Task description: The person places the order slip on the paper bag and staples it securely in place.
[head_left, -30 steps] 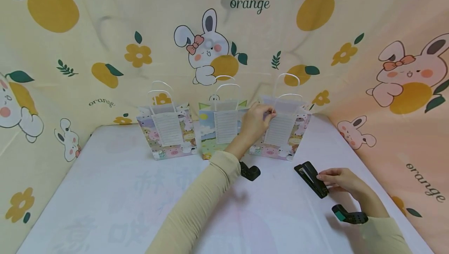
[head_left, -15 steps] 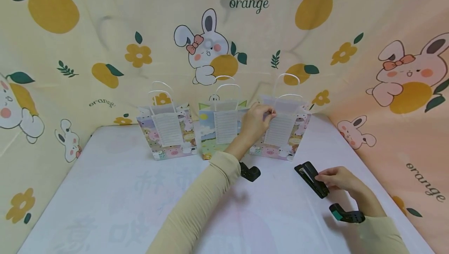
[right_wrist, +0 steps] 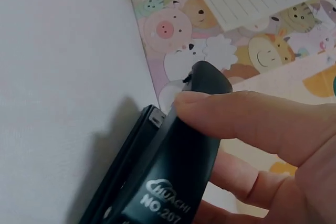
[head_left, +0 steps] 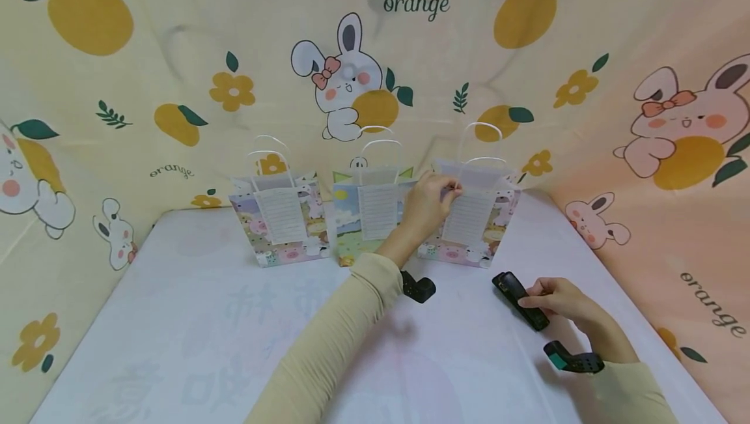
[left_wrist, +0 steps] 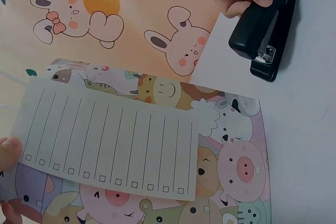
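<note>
My left hand (head_left: pixel 430 201) pinches the upper left edge of a lined paper checklist (head_left: pixel 469 217) lying against the front of the right-hand paper bag (head_left: pixel 452 253). The left wrist view has the thumb (left_wrist: pixel 9 150) on the checklist's margin; the other fingers are mostly cut off. My right hand (head_left: pixel 565 299) holds a black stapler (head_left: pixel 508 286) above the table, to the right and in front of that bag. Its thumb lies on the stapler's top arm (right_wrist: pixel 184 150), with fingers behind. A gap shows between the stapler's arm and its base (right_wrist: pixel 131 150).
Two more paper bags, a left one (head_left: pixel 291 254) with animal print and a middle one (head_left: pixel 346 219) with a meadow print, stand in the row, each with a checklist on its front. All have white handles. A printed cloth (head_left: pixel 234 40) hangs behind the white table (head_left: pixel 205 320).
The stapler has rolled in my right hand, so its top now faces the head camera, and the right hand has shifted slightly left. My left hand has stayed in place on the checklist.
</note>
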`<state>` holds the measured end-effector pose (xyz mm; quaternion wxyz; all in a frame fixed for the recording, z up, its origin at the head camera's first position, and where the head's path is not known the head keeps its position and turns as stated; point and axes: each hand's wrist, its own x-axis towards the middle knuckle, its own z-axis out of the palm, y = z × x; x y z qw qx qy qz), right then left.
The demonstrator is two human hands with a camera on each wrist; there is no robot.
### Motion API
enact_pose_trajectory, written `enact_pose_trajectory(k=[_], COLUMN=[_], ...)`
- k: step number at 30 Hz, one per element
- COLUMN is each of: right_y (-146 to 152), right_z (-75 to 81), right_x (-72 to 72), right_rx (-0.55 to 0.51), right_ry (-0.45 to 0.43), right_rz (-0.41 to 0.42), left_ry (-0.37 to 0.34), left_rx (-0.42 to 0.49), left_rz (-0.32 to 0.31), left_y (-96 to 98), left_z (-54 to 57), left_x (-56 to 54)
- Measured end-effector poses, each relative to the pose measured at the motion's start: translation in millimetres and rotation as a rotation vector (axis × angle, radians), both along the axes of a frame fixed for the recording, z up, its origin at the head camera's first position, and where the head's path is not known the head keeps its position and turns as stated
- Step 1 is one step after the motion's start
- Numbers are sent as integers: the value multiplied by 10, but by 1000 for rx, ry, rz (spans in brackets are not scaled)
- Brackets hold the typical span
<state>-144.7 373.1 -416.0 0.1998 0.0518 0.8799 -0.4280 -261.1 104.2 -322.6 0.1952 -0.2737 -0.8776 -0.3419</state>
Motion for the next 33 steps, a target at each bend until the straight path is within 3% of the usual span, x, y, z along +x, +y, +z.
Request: enact_pose_trajectory(k=[12, 18, 21, 28, 33], right_y=[-28, -3, 2, -17, -55], right_z=[17, 61, 102, 279, 467], right_x=[-53, -62, -59, -62, -67], right_rx=[25, 45, 3, -220, -220], right_ry=[-18, 36, 68, 135, 265], right_rz=[28, 53, 40, 30, 83], left_ry=[-3, -1, -3, -14, -15], left_rx=[0, -4, -5, -11, -15], left_rz=[-2, -2, -5, -7, -6], left_y=[-5, -8, -7, -7, -13], left_z=[7, 7, 5, 3, 10], left_x=[-1, -6, -5, 1, 3])
